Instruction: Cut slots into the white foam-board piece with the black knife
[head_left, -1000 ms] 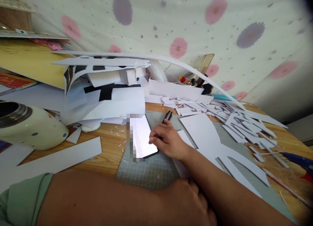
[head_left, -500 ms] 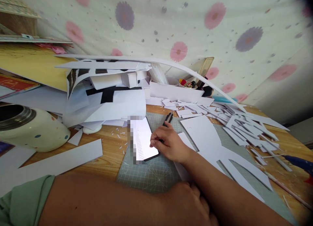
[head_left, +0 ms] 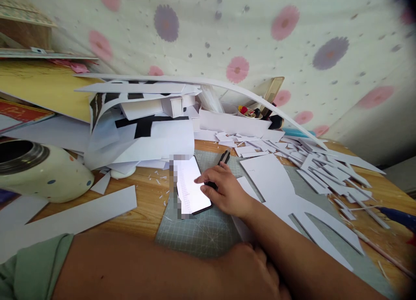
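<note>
Phone (head_left: pixel 191 185) lies lit, screen up, on the green cutting mat (head_left: pixel 201 230) near the middle of the worktop (head_left: pixel 143 204), its long axis running from the near edge toward the far edge and leaning slightly left. The right hand (head_left: pixel 224 189) comes at it from the right, lying just beside its right side; the forefinger is stretched out over the screen and seems to touch it, while the other fingers curl loosely and grasp nothing. A black pen-like tool (head_left: pixel 222 158) lies on the mat beyond that hand, partly hidden by the fingers, so whether it touches them cannot be told. The left hand (head_left: pixel 256 269) rests near the worktop's near edge, loosely clenched on nothing visible, well apart from the phone; the right hand is much the nearer. White card pieces (head_left: pixel 269 179) lie right of the phone, strips (head_left: pixel 325 170) toward the right edge, a stack of sheets (head_left: pixel 146 135) behind, and a cream pot (head_left: pixel 42 174) at the left edge.
</note>
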The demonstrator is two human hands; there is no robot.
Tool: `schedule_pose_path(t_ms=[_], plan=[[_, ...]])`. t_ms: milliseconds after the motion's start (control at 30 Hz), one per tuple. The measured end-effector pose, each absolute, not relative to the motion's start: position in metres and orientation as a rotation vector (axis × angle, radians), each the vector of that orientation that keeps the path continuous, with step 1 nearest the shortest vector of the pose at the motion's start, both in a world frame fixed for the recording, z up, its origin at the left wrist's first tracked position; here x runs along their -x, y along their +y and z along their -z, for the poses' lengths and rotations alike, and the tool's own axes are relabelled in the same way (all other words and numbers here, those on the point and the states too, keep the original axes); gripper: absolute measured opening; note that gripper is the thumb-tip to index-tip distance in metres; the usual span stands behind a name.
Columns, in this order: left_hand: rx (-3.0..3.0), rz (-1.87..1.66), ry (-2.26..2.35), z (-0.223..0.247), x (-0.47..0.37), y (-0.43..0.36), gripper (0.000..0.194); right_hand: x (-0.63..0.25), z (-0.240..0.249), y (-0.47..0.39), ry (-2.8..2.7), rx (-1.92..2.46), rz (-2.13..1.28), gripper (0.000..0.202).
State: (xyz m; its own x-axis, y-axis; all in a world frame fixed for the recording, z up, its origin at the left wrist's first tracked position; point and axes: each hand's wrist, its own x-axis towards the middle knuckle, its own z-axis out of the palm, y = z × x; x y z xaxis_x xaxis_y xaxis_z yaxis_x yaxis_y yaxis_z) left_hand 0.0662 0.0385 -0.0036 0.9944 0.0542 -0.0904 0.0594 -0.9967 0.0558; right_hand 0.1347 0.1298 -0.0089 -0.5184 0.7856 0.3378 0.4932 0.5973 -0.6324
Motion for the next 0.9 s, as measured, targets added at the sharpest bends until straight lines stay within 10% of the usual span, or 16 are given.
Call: schedule_pose_path(t_ms=[900], plan=[[-3.120,-0.124,0.146,0.018,-0.064,0.035,0.016,-0.134,0.005,0.128,-2.310,0.995,-0.634,0.009]])
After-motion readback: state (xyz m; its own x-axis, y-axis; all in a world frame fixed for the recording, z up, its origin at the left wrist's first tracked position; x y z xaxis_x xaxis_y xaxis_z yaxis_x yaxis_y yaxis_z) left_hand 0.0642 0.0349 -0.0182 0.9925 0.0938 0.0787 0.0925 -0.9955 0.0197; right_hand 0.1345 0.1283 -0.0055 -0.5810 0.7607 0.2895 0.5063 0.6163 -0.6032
